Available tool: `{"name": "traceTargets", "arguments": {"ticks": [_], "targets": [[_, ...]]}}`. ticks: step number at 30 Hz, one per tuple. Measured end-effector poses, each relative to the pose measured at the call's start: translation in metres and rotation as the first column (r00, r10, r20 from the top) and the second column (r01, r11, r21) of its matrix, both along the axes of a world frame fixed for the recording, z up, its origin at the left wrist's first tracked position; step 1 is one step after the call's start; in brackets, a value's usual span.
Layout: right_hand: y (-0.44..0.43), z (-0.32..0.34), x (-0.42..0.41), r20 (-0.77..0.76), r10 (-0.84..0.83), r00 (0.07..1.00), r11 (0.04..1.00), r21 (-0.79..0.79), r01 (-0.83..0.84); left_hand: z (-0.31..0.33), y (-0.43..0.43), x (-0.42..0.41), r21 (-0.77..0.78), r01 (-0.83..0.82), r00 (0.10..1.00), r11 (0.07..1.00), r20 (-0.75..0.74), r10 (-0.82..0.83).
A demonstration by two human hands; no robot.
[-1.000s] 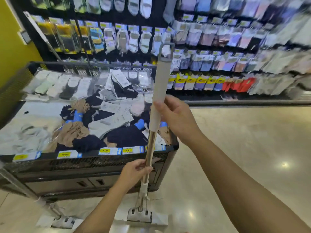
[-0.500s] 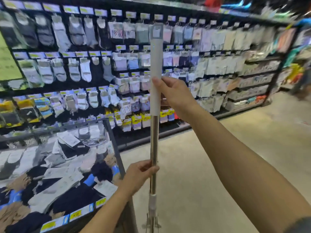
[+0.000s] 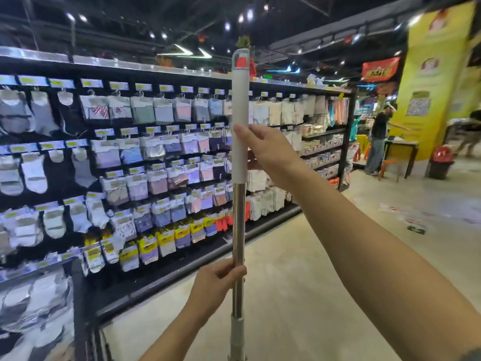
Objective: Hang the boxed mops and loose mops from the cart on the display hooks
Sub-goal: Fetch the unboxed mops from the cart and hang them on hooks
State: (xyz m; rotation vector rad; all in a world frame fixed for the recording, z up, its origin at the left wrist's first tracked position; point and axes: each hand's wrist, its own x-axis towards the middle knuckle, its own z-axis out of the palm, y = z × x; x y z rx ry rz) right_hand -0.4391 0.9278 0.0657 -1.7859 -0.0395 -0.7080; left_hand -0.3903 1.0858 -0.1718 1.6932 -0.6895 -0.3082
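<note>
— Where do we have the mop (image 3: 239, 220)?
— Upright before us, the sock shelves (image 3: 145, 162) behind it. Our left hand (image 3: 217, 285) is wrapped round its steel shaft; our right hand (image 3: 268, 149) clasps the white grip higher up.

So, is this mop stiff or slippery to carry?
Probably stiff: the mop runs straight between both hands. Its shiny metal section, gripped by the left hand, may be slippery; the white sleeve under the right hand likely holds better.
</note>
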Motion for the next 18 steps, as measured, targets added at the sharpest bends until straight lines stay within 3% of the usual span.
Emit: {"name": "traceTargets", "arguments": {"ticks": [11,18], "targets": [[-0.145,-0.005,0.029,-0.016,-0.195,0.981,0.981,-0.023,0.195,-0.007,-0.166,0.050,-0.038,0.251,0.965,0.967,-0.075,-0.253],[-0.243,0.002,0.062,-0.052,-0.407,0.912,0.913,-0.042,0.406,0.002,-0.286,0.100,-0.077,0.410,0.898,0.909,-0.142,-0.417]]}}
